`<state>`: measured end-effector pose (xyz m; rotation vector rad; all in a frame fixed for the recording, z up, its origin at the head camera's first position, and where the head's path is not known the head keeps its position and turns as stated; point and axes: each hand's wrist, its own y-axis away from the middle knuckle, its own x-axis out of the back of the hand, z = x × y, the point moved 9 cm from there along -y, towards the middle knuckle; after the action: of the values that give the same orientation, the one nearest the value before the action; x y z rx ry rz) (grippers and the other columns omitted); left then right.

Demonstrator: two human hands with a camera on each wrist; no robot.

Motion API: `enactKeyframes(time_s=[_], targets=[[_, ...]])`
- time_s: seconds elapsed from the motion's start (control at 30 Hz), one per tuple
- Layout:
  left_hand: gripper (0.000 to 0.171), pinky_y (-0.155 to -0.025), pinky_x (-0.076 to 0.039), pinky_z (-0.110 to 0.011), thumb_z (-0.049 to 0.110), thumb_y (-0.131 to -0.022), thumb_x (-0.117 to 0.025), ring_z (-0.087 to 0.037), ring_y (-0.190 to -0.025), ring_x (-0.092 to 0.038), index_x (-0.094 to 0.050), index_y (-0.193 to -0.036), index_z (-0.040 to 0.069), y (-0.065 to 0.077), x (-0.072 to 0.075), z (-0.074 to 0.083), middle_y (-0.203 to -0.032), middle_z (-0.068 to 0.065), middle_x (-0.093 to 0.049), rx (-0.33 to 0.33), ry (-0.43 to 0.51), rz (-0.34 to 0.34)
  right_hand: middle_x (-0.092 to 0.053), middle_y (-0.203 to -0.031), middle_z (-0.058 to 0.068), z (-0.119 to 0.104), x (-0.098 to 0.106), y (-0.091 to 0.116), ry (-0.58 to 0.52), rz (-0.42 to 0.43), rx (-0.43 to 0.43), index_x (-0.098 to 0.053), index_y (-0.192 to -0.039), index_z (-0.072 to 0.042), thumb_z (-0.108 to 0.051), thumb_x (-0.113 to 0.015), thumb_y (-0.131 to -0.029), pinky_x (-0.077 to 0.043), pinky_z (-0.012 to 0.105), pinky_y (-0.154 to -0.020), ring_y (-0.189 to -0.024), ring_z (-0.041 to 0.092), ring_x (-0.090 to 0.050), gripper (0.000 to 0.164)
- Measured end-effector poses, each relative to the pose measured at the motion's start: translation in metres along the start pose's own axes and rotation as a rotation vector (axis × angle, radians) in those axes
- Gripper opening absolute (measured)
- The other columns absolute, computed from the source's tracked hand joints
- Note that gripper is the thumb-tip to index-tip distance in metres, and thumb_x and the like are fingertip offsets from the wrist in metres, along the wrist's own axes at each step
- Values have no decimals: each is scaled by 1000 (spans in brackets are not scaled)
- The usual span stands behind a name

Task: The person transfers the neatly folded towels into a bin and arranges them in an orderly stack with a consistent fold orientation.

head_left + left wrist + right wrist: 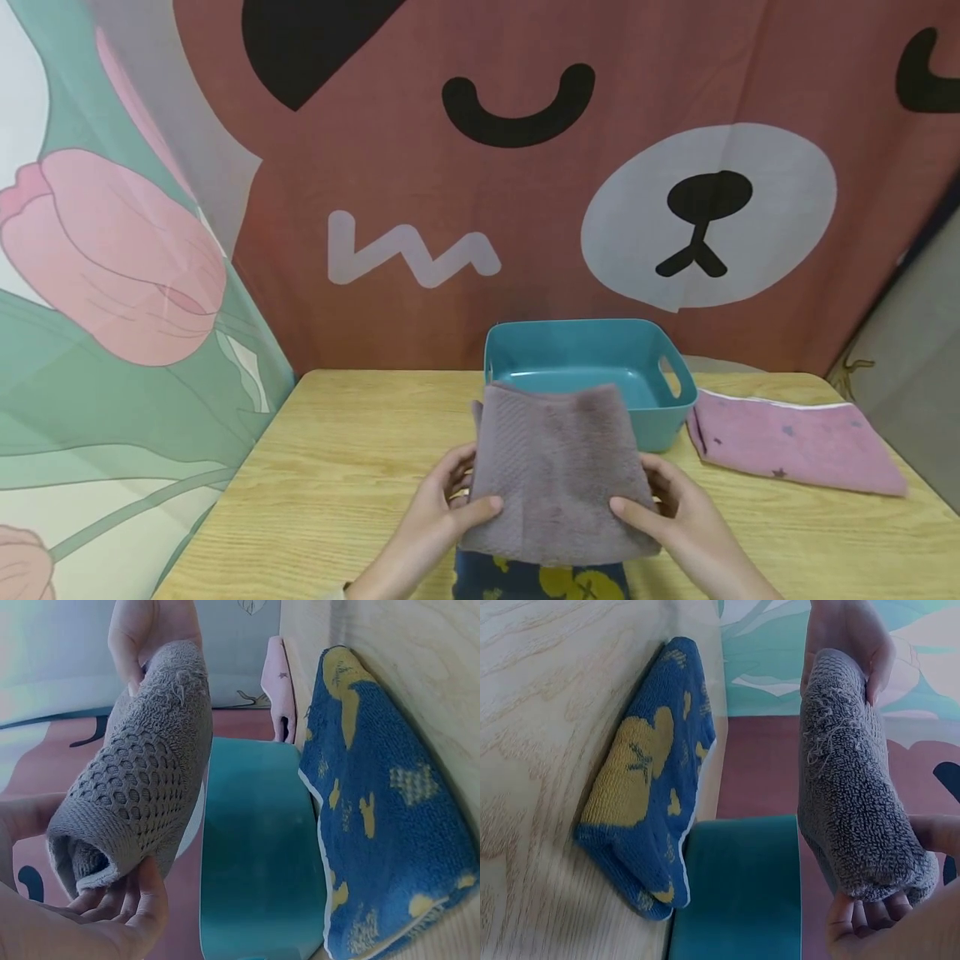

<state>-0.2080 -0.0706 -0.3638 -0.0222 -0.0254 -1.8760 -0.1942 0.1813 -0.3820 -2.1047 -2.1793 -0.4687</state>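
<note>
A folded grey-brown towel [558, 479] is held up in front of me between both hands. My left hand [441, 515] pinches its left edge, thumb on the near face and fingers behind. My right hand [678, 510] grips the right edge the same way. In the left wrist view the towel's folded end curls into a roll, and a honeycomb-textured band shows. Below it, a folded dark blue towel [390, 802] with yellow patterns lies on the table; in the head view the grey-brown towel hides most of it.
Behind the held towel stands a teal plastic basket [585, 333] with a handle hole in its side. To its right a folded pink towel [795, 442] with stars lies on the wooden table [360, 450]. A bear-printed curtain [390, 167] hangs along the table's back edge.
</note>
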Motion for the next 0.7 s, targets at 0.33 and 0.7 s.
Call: enactKeyframes(time_s=[0.33,0.7], targets=[[63,-84,-52,-28,3,-87,-71,-25,-112,-59,-42,-142,-7,-3,-13,3,-128,-16,-59,-56,22,-31,-55,-132,16,3,14,4,54,21,-16,-42,-144,-2,-25,-72,-92,-54,40,-80,-108,26,-60,64],[63,-79,-53,-27,3,-87,-71,-22,-105,-61,-44,-143,-4,-5,-22,6,-125,-15,-61,-72,44,-33,-51,-137,20,6,25,6,105,51,-30,-38,-147,-2,-32,-71,-93,-55,44,-82,-112,30,-60,71]])
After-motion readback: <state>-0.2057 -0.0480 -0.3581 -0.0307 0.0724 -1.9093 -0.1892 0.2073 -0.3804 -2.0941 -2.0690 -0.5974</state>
